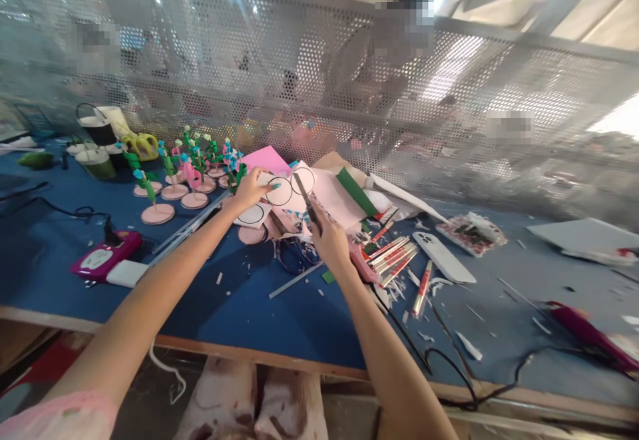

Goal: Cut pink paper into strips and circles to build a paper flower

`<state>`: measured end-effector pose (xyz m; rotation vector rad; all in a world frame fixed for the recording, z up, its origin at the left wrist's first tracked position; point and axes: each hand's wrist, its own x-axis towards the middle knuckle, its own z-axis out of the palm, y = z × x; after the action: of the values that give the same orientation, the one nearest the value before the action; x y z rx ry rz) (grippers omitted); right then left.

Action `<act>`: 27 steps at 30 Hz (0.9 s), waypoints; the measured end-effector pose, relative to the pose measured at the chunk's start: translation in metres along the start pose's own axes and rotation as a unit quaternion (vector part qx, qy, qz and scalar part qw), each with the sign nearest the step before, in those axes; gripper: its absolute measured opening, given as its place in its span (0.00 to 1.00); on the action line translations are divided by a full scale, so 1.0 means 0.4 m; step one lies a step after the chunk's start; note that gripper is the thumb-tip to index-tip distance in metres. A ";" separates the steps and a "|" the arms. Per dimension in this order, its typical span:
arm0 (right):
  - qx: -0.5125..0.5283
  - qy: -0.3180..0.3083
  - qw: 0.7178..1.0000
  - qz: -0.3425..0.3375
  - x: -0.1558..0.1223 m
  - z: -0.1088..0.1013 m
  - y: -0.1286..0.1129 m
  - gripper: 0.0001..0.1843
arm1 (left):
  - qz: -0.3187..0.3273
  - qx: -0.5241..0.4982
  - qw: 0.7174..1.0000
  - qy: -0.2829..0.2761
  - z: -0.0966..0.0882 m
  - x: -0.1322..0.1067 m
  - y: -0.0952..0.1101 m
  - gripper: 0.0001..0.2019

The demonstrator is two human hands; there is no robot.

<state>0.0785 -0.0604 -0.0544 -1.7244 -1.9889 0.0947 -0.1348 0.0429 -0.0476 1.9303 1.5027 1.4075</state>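
Observation:
My left hand [252,188] pinches the edge of a white paper with black circle outlines [278,191] above the table. My right hand [329,233] is closed around a dark-handled tool with a long grey blade, apparently scissors [305,195]. The blade lies across the paper, between two of the circles; its lower parts are hidden by my fingers. Another white piece with a circle [252,215] lies under my left hand. Below the paper, dark blue looped handles [292,255] rest on the table beside a pink round disc [251,234].
Several small flower models on pink discs [158,214] stand at left, near a purple power strip [112,253]. A pink glue gun [363,263], red-and-gold sticks [397,257] and a white phone [443,257] lie at right. A perforated metal screen [279,94] rises behind, with people beyond.

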 end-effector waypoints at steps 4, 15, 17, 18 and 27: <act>-0.067 -0.014 0.998 0.001 -0.008 0.016 -0.015 0.31 | -0.007 0.037 0.999 -0.034 0.009 -0.004 -0.001 0.15; -0.138 -0.033 0.990 0.002 -0.008 0.032 -0.012 0.30 | 0.029 0.102 0.991 -0.081 0.013 -0.010 -0.001 0.12; -0.141 -0.029 0.990 0.001 -0.008 0.034 -0.011 0.31 | 0.036 0.109 0.990 -0.083 0.012 -0.009 -0.002 0.12; -0.142 -0.029 0.989 0.000 -0.008 0.035 -0.011 0.31 | 0.039 0.112 0.990 -0.083 0.012 -0.009 -0.002 0.12; -0.175 -0.029 0.984 0.007 -0.012 0.038 -0.013 0.34 | 0.058 0.111 0.988 -0.086 0.014 -0.022 0.014 0.13</act>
<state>0.0678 -0.0618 -0.0672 -1.9675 -2.1337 -0.2154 -0.1267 0.0349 -0.0505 2.2415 1.5429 1.1222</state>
